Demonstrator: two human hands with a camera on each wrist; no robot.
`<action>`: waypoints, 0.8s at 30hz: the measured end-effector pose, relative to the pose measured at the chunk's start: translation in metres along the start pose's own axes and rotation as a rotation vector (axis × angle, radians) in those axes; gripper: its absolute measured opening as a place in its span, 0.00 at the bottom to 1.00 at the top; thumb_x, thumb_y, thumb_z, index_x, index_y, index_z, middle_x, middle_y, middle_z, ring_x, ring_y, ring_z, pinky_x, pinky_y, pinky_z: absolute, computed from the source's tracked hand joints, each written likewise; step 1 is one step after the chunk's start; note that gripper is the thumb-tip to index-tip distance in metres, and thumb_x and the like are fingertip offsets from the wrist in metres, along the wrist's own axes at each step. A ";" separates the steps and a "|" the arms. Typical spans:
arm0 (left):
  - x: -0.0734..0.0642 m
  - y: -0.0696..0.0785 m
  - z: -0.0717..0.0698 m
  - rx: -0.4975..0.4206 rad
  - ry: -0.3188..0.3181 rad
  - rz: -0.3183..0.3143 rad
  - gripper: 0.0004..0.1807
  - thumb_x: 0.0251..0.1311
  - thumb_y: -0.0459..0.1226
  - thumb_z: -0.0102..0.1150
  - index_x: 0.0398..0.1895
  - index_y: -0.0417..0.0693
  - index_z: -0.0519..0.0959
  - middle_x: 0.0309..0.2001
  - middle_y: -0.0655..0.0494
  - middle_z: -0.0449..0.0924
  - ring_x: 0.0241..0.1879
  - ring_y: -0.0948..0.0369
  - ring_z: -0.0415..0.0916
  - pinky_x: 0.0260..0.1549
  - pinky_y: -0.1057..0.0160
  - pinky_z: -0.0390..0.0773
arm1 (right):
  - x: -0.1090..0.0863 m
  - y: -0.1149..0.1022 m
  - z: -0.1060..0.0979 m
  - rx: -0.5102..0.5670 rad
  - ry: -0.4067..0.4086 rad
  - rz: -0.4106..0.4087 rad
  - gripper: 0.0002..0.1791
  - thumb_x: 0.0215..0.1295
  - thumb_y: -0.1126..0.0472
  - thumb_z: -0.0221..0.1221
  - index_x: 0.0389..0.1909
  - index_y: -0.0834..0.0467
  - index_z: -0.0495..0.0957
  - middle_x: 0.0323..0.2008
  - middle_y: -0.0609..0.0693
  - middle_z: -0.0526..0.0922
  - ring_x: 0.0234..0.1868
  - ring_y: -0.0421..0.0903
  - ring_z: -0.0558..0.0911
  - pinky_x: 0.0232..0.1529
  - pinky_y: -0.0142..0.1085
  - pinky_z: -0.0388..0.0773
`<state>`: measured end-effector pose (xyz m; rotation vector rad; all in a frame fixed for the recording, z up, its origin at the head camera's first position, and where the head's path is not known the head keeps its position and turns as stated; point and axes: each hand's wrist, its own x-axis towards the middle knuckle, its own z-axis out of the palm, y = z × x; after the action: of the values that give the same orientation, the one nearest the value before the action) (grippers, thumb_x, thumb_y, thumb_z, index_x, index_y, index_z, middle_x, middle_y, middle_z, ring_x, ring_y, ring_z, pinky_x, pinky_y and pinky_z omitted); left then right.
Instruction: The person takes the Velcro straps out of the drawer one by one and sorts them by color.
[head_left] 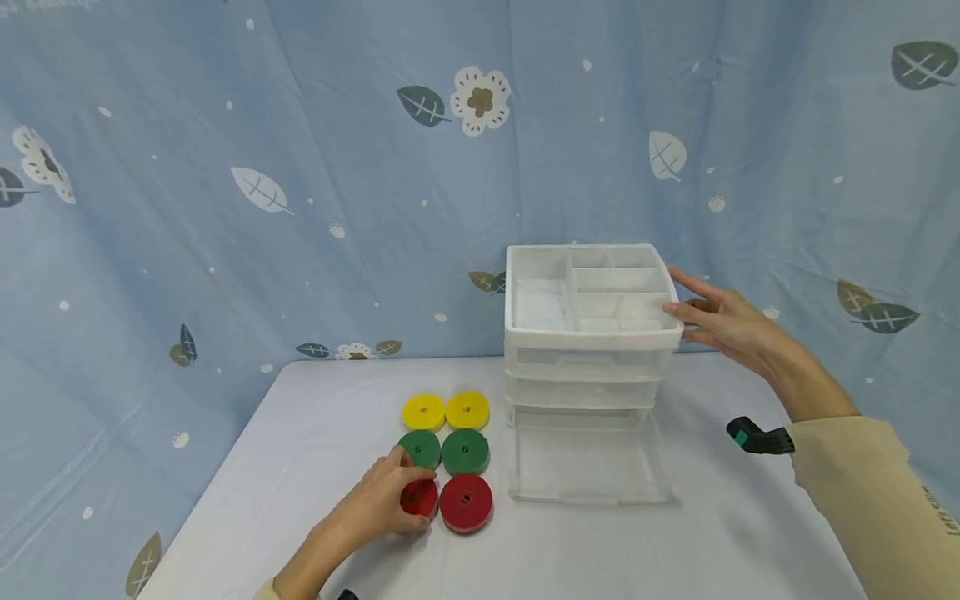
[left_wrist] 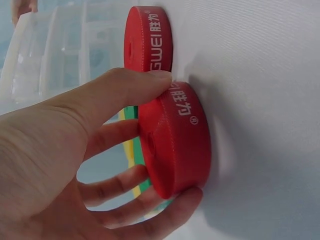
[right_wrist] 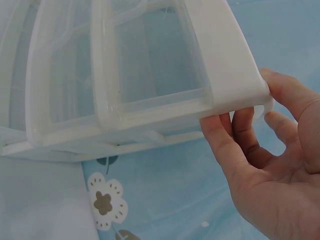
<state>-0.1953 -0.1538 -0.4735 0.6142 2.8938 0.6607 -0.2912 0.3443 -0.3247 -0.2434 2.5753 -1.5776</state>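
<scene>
My left hand (head_left: pixel 382 502) grips a red roll of fabric strap (left_wrist: pixel 177 145) at the table's front left, thumb on one side and fingertips round the other. Beside it lies a second red roll (head_left: pixel 467 503), with white lettering on its edge in the left wrist view. A white plastic drawer unit (head_left: pixel 592 341) stands to the right, its bottom drawer (head_left: pixel 588 458) pulled out and its top divided into compartments. My right hand (head_left: pixel 723 321) holds the unit's upper right edge, thumb on the rim and fingers along the side (right_wrist: pixel 240 107).
Behind the red rolls are two green rolls (head_left: pixel 466 452) and two yellow rolls (head_left: pixel 467 410), in rows on the white table (head_left: pixel 330 417). A blue patterned cloth (head_left: pixel 360 167) hangs behind the table. The drawer sticks out toward the front, right of the rolls.
</scene>
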 end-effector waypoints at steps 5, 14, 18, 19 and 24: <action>-0.001 0.001 0.003 0.031 0.004 -0.014 0.30 0.40 0.44 0.80 0.52 0.53 0.83 0.44 0.53 0.70 0.41 0.57 0.66 0.33 0.59 0.83 | -0.001 0.000 0.000 0.009 -0.001 0.000 0.44 0.69 0.43 0.57 0.77 0.30 0.39 0.69 0.57 0.60 0.53 0.33 0.78 0.57 0.36 0.81; -0.008 0.018 0.001 0.158 0.065 -0.063 0.36 0.40 0.49 0.79 0.57 0.53 0.80 0.48 0.51 0.73 0.45 0.53 0.70 0.31 0.52 0.82 | 0.000 0.000 0.000 0.001 -0.001 -0.003 0.43 0.69 0.43 0.56 0.76 0.29 0.39 0.69 0.57 0.61 0.52 0.32 0.78 0.57 0.36 0.81; -0.014 0.039 -0.003 0.132 0.150 0.008 0.31 0.47 0.53 0.74 0.56 0.55 0.80 0.50 0.54 0.76 0.47 0.56 0.72 0.33 0.60 0.80 | 0.000 0.000 0.001 -0.004 0.005 -0.001 0.44 0.69 0.43 0.56 0.76 0.29 0.39 0.69 0.57 0.61 0.51 0.31 0.78 0.58 0.38 0.81; -0.015 0.045 -0.004 0.086 0.152 0.040 0.29 0.49 0.54 0.73 0.55 0.56 0.80 0.49 0.55 0.77 0.47 0.57 0.72 0.33 0.62 0.81 | 0.000 0.000 0.002 -0.002 0.005 -0.002 0.44 0.69 0.43 0.56 0.76 0.30 0.39 0.69 0.57 0.61 0.52 0.31 0.78 0.59 0.39 0.80; -0.015 0.074 0.007 -0.334 -0.002 0.161 0.23 0.57 0.57 0.65 0.55 0.66 0.78 0.51 0.59 0.79 0.48 0.58 0.76 0.39 0.69 0.84 | 0.000 -0.001 0.001 -0.007 0.006 0.000 0.44 0.69 0.43 0.56 0.76 0.29 0.39 0.70 0.58 0.61 0.55 0.37 0.78 0.59 0.40 0.80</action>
<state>-0.1537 -0.0964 -0.4474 0.7997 2.6592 1.1313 -0.2912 0.3425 -0.3245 -0.2395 2.5858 -1.5711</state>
